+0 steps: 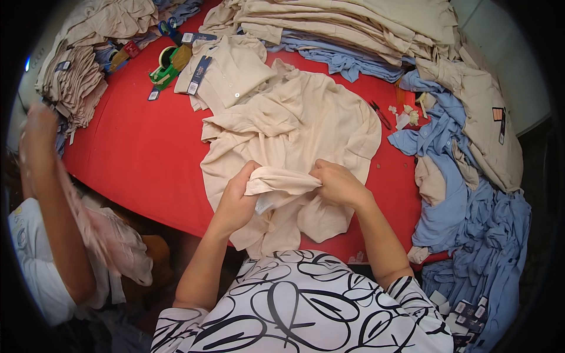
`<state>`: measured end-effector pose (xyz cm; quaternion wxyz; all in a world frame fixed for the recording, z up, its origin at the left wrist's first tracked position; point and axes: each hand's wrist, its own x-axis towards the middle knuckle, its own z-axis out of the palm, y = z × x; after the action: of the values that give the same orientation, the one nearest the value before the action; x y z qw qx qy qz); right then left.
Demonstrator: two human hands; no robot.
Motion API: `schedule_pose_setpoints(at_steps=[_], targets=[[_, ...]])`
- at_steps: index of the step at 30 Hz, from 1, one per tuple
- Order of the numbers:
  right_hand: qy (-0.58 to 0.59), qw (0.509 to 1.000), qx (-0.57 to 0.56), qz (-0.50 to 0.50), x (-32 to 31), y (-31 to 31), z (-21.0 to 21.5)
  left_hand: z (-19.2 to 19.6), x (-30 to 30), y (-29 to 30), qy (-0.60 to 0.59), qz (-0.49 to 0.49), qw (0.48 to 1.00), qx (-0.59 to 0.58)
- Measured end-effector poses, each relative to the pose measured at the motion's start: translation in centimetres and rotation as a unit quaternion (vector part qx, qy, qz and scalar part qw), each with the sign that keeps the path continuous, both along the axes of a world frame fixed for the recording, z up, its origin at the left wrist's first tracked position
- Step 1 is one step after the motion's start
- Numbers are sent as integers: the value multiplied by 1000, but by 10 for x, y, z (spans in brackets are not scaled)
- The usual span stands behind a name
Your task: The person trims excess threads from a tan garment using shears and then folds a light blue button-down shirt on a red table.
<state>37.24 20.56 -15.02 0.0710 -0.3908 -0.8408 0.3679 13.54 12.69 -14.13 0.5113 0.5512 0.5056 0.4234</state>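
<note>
- Two hands are grasping one beige garment (329, 112): the left grip (236, 197) is closed on one end of a raised fold, and the right grip (340, 182) is closed on its other end.
- This garment, my landmark, lies wrinkled upon the red bench (135, 150), directly before the person.
- Touching its far left part is a folded beige shirt (250, 69), which carries a dark tag (200, 75).
- Beyond this shirt, farther left of the garment, is a green tape dispenser (166, 67).
- Just right of the garment lie small dark snips (381, 116).
- Behind the garment, a beige stack (353, 26) rests over blue clothes (338, 56).
- Farther right of it, blue shirts (453, 129) are heaped.
- Well left of it, a co-worker's arm (59, 206) is raised beside pale cloth (115, 235).
</note>
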Motion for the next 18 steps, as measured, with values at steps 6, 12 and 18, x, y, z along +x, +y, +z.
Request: schedule_pose_setpoints(at_steps=[6, 12, 18], targets=[[168, 966, -195, 11, 27, 42, 4, -10, -4, 25, 298, -186, 935, 53], [82, 976, -199, 21, 14, 63, 16, -16, -25, 70, -166, -21, 976, -136], [435, 821, -352, -112, 15, 79, -25, -25, 9, 97, -377, -8, 908, -181]])
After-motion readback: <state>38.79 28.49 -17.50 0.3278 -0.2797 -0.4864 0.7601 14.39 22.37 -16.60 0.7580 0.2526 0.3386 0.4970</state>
